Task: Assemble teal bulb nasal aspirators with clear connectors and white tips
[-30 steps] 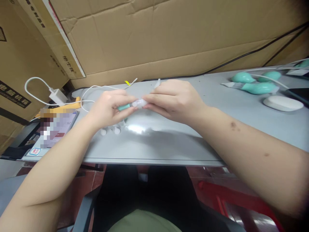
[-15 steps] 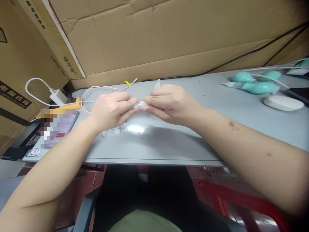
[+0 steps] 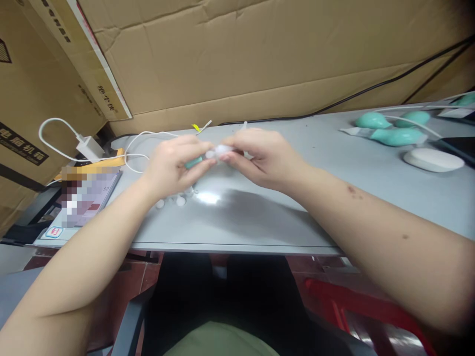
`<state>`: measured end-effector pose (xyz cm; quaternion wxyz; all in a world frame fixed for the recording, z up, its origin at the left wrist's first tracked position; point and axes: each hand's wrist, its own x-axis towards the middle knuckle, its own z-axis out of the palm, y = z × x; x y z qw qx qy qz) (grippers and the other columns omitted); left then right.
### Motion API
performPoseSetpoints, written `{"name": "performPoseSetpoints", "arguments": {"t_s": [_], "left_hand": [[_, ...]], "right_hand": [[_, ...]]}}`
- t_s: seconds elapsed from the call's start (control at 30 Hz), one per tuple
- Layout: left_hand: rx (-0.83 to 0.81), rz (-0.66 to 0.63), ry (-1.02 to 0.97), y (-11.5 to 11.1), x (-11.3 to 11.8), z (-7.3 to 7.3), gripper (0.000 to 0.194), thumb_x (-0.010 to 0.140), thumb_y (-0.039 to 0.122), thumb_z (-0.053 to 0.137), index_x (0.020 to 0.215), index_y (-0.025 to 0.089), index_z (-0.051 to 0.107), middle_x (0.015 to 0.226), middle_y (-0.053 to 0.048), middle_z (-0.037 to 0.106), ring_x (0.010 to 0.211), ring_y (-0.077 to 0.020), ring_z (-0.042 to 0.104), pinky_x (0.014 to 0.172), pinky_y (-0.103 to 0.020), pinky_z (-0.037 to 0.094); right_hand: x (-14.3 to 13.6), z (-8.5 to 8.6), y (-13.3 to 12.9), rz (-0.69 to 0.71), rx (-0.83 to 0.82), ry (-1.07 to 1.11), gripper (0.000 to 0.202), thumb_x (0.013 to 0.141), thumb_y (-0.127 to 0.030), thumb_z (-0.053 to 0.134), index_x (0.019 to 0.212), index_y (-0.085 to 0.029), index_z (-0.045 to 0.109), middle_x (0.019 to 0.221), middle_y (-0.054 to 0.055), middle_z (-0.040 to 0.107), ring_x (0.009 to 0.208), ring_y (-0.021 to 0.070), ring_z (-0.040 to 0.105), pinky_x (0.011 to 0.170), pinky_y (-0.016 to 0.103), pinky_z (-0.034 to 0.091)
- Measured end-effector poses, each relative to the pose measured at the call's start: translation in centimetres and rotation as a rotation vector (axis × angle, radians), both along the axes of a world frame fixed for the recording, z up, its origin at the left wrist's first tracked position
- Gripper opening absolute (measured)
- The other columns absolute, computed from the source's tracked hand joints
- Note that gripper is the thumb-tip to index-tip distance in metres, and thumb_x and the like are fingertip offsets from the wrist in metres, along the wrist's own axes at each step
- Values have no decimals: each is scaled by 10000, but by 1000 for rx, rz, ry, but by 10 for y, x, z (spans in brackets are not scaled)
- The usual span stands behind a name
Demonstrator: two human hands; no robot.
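My left hand [image 3: 172, 163] pinches a small whitish translucent piece [image 3: 211, 154] between thumb and fingers. Right beside it, my right hand [image 3: 260, 155] holds another whitish translucent piece [image 3: 223, 150] in its fingertips. The two pieces meet or nearly meet above the grey table [image 3: 237, 222]; whether they are joined cannot be made out. A bit of teal [image 3: 193, 162] shows behind my left fingers. Several small clear round pieces [image 3: 180, 200] lie on the table below my left hand. A thin whitish tip [image 3: 244, 125] sticks up behind my right hand.
Teal bulb-shaped items [image 3: 399, 136] and a white oval case [image 3: 433, 160] lie at the right. On the left are a phone [image 3: 98, 195], a white charger [image 3: 90, 148] with its cable and a yellow object [image 3: 120, 156]. Cardboard [image 3: 222, 64] stands behind the table.
My hands have shifted slightly and the whitish pieces between them have turned, showing more of themselves. The teal bit behind my left fingers has come into view.
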<state>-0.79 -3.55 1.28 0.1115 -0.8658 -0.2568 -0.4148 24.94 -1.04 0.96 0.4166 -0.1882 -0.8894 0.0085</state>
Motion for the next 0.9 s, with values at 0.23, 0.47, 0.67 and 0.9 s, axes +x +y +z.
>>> {"name": "performPoseSetpoints", "arguments": {"t_s": [0.23, 0.47, 0.67, 0.9], "left_hand": [[-416, -11, -305, -2, 6, 5, 506, 1083, 672, 732, 908, 222, 882, 882, -50, 846, 853, -213, 757, 825, -352, 604], [-387, -3, -179, -6, 5, 5, 337, 1065, 573, 777, 1086, 271, 926, 1078, -65, 921, 1032, -257, 822, 1045, -443, 634], [-332, 102, -63, -1, -10, 11, 474, 1023, 659, 762, 1264, 278, 908, 1281, -91, 915, 1196, -316, 831, 1134, -522, 625], [-380, 169, 46, 6, -26, 14, 432, 995, 607, 775, 1160, 241, 933, 1109, -90, 927, 1067, -310, 837, 1057, -490, 625]], "right_hand": [[-8, 0, 5, 105, -183, 247, 550, 1101, -743, 692, 1392, -279, 750, 1080, 58, 839, 925, 216, 765, 831, 376, 626], [-13, 5, -2, 146, -375, 400, 426, 1055, -675, 813, 1017, -251, 787, 975, 62, 860, 844, 210, 766, 773, 373, 639], [4, 20, 3, -27, -276, 464, 211, 1115, -437, 743, 1005, -257, 752, 1048, 110, 888, 880, 252, 783, 845, 452, 664], [5, 17, 30, -179, -92, 100, 214, 1120, -351, 744, 953, -236, 813, 934, 106, 872, 1023, 313, 741, 946, 496, 607]]}}
